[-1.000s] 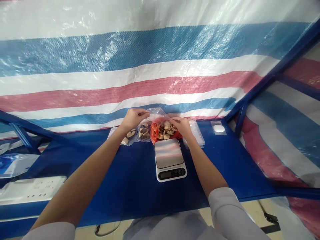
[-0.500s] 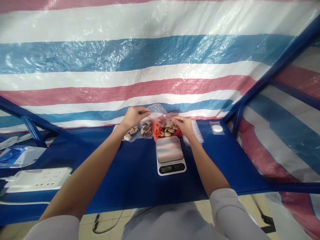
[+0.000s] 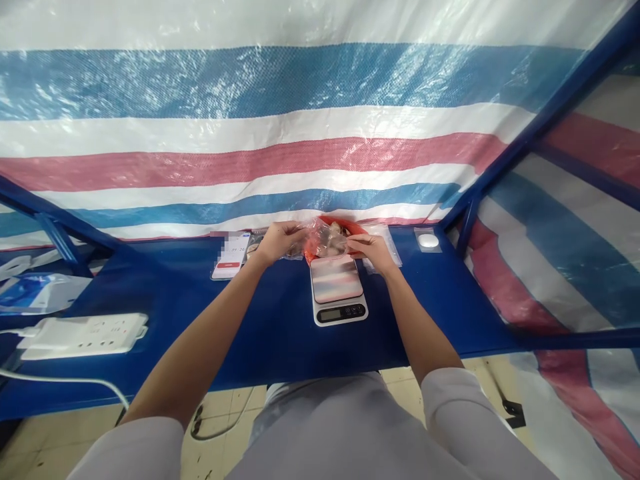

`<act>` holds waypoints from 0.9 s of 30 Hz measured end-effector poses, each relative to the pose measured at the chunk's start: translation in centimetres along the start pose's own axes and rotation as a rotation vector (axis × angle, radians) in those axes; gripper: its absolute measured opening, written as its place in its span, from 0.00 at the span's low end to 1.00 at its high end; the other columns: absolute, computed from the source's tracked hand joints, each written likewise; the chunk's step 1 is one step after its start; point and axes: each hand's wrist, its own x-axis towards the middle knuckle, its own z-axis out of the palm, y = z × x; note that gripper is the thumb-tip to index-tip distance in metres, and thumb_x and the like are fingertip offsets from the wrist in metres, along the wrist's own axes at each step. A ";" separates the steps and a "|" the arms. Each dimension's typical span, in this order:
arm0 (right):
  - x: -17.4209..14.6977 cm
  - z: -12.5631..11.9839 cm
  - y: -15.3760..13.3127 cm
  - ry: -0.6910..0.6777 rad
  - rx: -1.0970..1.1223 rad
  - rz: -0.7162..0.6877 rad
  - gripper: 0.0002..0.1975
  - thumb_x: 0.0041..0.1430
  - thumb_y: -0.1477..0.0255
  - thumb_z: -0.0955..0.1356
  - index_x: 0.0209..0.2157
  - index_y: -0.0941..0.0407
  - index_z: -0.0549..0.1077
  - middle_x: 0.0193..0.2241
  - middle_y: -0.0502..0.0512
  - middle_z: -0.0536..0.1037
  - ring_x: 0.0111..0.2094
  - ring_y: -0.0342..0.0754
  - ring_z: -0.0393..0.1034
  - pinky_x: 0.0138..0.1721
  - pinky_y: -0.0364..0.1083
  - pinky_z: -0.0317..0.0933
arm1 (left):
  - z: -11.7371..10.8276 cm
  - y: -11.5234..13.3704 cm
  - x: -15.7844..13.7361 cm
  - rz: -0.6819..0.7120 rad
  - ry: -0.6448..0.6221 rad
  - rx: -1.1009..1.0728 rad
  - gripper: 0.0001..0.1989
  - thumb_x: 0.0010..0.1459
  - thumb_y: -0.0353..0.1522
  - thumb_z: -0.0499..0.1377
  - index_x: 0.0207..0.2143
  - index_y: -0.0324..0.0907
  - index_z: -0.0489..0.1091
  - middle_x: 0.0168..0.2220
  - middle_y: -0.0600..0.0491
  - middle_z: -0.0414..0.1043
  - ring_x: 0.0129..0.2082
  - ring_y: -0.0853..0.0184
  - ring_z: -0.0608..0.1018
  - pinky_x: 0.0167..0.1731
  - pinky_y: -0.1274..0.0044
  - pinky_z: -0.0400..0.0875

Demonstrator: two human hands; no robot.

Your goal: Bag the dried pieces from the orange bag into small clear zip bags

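Between my hands is a clear plastic bag [image 3: 314,233], stretched in front of a red bag [image 3: 361,230] of shells [image 3: 336,235]. My left hand [image 3: 280,241] pinches the bag's left side, and my right hand [image 3: 371,249] pinches its right side. The shells show blurred through the plastic, so whether any lie inside the clear bag I cannot tell. Just below, a white kitchen scale [image 3: 339,287] carries nothing on its shiny plate. Filled small bags [image 3: 295,251] lie partly hidden behind my left hand.
A phone [image 3: 232,257] with a lit screen lies left of my left hand. Flat clear bags [image 3: 387,243] rest beside my right hand. A white object in a bag [image 3: 428,241] lies farther right. A power strip [image 3: 85,335] sits on the blue table [image 3: 270,320] at left.
Both hands have lowered the clear bag from above the shells to in front of them. The phone has come into sight, and the camera view has shifted slightly.
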 end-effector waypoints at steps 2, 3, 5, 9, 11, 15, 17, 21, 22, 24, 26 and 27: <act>-0.5 -0.3 0.2 0.025 0.047 0.039 0.19 0.40 0.59 0.80 0.34 0.56 0.83 0.30 0.54 0.83 0.33 0.49 0.78 0.40 0.49 0.75 | 0.6 -0.4 -0.6 -0.032 -0.006 -0.060 0.23 0.53 0.52 0.63 0.26 0.40 0.77 0.22 0.53 0.72 0.21 0.70 0.68 0.22 0.77 0.61; -0.6 -0.4 0.4 0.030 0.062 0.052 0.19 0.41 0.59 0.80 0.34 0.56 0.83 0.30 0.54 0.83 0.33 0.49 0.79 0.40 0.49 0.75 | 0.8 -0.7 -0.8 -0.040 -0.011 -0.087 0.23 0.52 0.52 0.64 0.28 0.40 0.78 0.24 0.52 0.73 0.22 0.69 0.69 0.23 0.77 0.62; -0.8 -0.7 0.7 0.034 0.083 0.064 0.19 0.42 0.59 0.80 0.33 0.57 0.83 0.30 0.55 0.83 0.34 0.49 0.79 0.40 0.48 0.75 | 1.2 -1.1 -1.3 -0.046 -0.013 -0.127 0.23 0.51 0.52 0.65 0.29 0.40 0.79 0.26 0.51 0.76 0.25 0.67 0.73 0.27 0.77 0.65; -0.8 -1.0 1.4 0.055 0.111 0.057 0.19 0.43 0.59 0.79 0.34 0.56 0.82 0.31 0.57 0.83 0.37 0.51 0.80 0.39 0.46 0.74 | 1.8 -1.3 -1.8 -0.067 0.002 -0.103 0.24 0.48 0.52 0.68 0.31 0.40 0.81 0.28 0.50 0.78 0.28 0.64 0.76 0.29 0.75 0.68; -0.8 -0.9 1.5 0.067 0.109 0.057 0.20 0.41 0.59 0.80 0.34 0.56 0.82 0.31 0.57 0.83 0.37 0.51 0.80 0.38 0.46 0.74 | 2.1 -0.9 -1.9 -0.036 0.013 -0.048 0.24 0.48 0.51 0.68 0.36 0.41 0.81 0.32 0.49 0.79 0.31 0.63 0.77 0.31 0.75 0.70; -0.8 -0.7 1.0 0.070 0.090 0.059 0.22 0.37 0.59 0.81 0.34 0.57 0.82 0.29 0.55 0.83 0.33 0.49 0.79 0.35 0.46 0.73 | 2.3 0.2 -1.7 0.032 0.019 -0.034 0.24 0.51 0.52 0.66 0.35 0.40 0.82 0.32 0.48 0.80 0.32 0.63 0.78 0.33 0.75 0.71; -0.9 -0.7 0.7 0.063 0.093 0.061 0.22 0.37 0.58 0.81 0.33 0.57 0.81 0.28 0.55 0.83 0.33 0.49 0.79 0.36 0.46 0.72 | 2.4 0.2 -1.7 0.013 0.020 -0.088 0.24 0.51 0.52 0.66 0.32 0.40 0.82 0.31 0.48 0.80 0.31 0.63 0.78 0.33 0.75 0.71; -1.0 -0.9 0.6 0.055 0.125 0.070 0.22 0.39 0.58 0.80 0.35 0.56 0.81 0.30 0.55 0.83 0.35 0.50 0.80 0.38 0.46 0.73 | 3.0 -0.8 -1.9 -0.089 0.040 -0.310 0.24 0.46 0.52 0.69 0.31 0.40 0.82 0.31 0.48 0.80 0.31 0.62 0.78 0.34 0.73 0.72; -0.9 -1.0 0.7 0.062 0.131 0.070 0.23 0.39 0.58 0.80 0.36 0.56 0.81 0.30 0.55 0.83 0.36 0.50 0.80 0.39 0.46 0.73 | 3.3 -1.0 -1.9 -0.112 0.042 -0.388 0.24 0.46 0.52 0.70 0.31 0.40 0.82 0.31 0.48 0.80 0.31 0.63 0.78 0.35 0.73 0.73; -0.8 -1.1 1.0 0.081 0.124 0.067 0.22 0.39 0.58 0.80 0.36 0.55 0.81 0.31 0.55 0.83 0.37 0.52 0.81 0.39 0.47 0.74 | 3.9 -1.4 -2.1 -0.146 0.047 -0.514 0.23 0.44 0.51 0.71 0.30 0.39 0.81 0.30 0.48 0.80 0.31 0.64 0.78 0.36 0.73 0.73; -0.8 -1.2 1.4 0.111 0.094 0.064 0.23 0.40 0.56 0.80 0.36 0.55 0.81 0.32 0.56 0.84 0.39 0.54 0.81 0.40 0.49 0.75 | 4.6 -1.4 -2.2 -0.163 0.067 -0.574 0.23 0.44 0.50 0.72 0.29 0.38 0.81 0.28 0.48 0.79 0.30 0.66 0.77 0.35 0.74 0.72; -0.9 -1.2 1.5 0.127 0.076 0.066 0.23 0.41 0.54 0.79 0.36 0.55 0.81 0.34 0.57 0.84 0.40 0.54 0.81 0.41 0.49 0.76 | 4.9 -1.3 -2.2 -0.171 0.082 -0.593 0.23 0.43 0.50 0.72 0.29 0.38 0.81 0.28 0.49 0.78 0.29 0.67 0.77 0.35 0.74 0.72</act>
